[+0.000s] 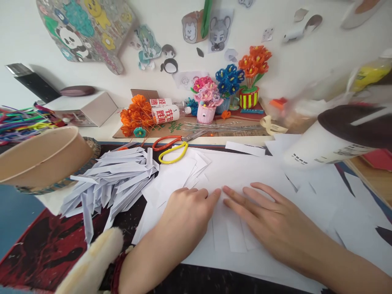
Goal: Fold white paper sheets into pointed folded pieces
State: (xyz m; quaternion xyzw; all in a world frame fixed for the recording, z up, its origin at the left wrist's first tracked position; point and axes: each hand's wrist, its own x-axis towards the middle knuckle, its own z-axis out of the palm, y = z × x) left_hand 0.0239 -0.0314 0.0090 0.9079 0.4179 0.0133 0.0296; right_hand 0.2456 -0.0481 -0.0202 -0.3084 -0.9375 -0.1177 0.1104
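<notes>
My left hand (191,210) rests on white paper in the middle, its index finger stretched to the right and the other fingers curled under; whether it holds anything is hidden. Close to its right, my right hand (260,208) lies over the paper with fingers spread, holding nothing. The fingertips of both hands nearly meet. Beneath and between them are overlapping paper strips (235,232) on a large white sheet (211,261). Small cut paper pieces (174,175) lie behind my left hand. A pile of folded paper strips (122,175) sits to the left.
Scissors (173,149) with red and yellow handles lie behind the papers. A large cup (330,139) leans in at the right, with a beige bowl (45,151) at the left. Flower pots (206,112), orange flowers (137,114) and wires (214,126) stand or lie along the wall.
</notes>
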